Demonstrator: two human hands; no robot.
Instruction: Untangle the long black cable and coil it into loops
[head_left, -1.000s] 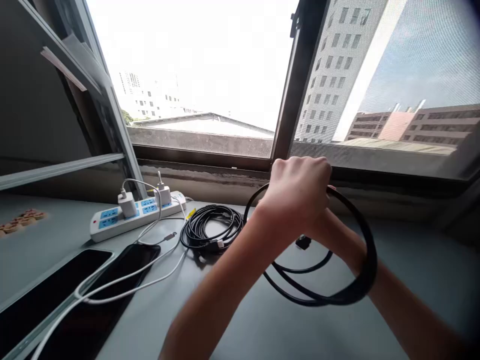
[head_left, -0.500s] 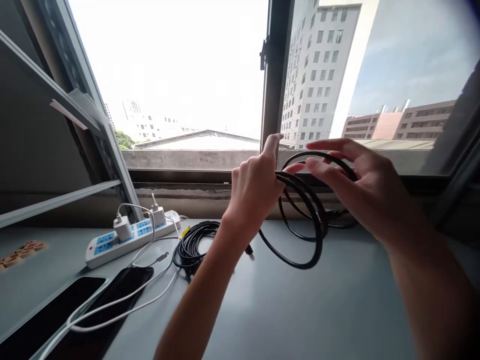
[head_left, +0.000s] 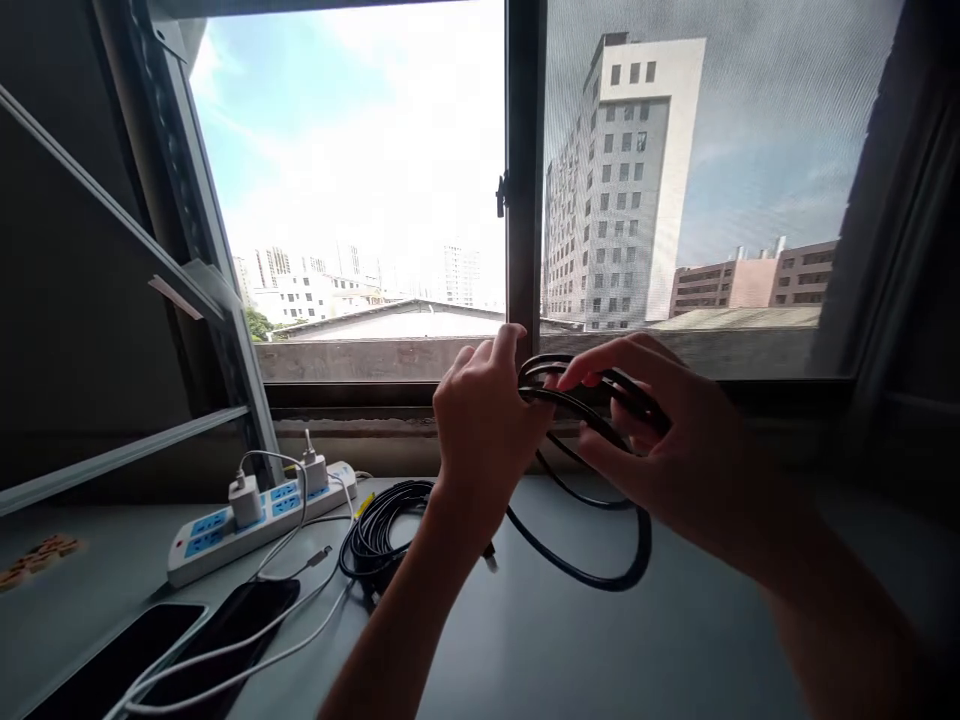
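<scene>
A black cable (head_left: 581, 572) hangs in loose loops between my hands, above the grey table. My left hand (head_left: 487, 415) is closed around the gathered loops at their left side, its thumb side up. On the right, my right hand (head_left: 652, 410) curls its fingers and thumb round the upper strands. A plug end of dark and light colour (head_left: 489, 556) shows just right of my left forearm; whether it belongs to the held cable I cannot tell. Left of that forearm lies a second coil of black cable (head_left: 375, 540), partly hidden by the arm.
A white power strip (head_left: 262, 522) with blue sockets carries two white chargers. White charging cables (head_left: 300, 600) trail over two dark phones (head_left: 225, 640) at the left. A metal frame (head_left: 217, 260) leans at the left. Behind the table (head_left: 555, 660) stands a window.
My right hand has closed in on the loops and now grips their upper strands, where before its fingers were more spread. The view has tilted up, so the hands appear lower.
</scene>
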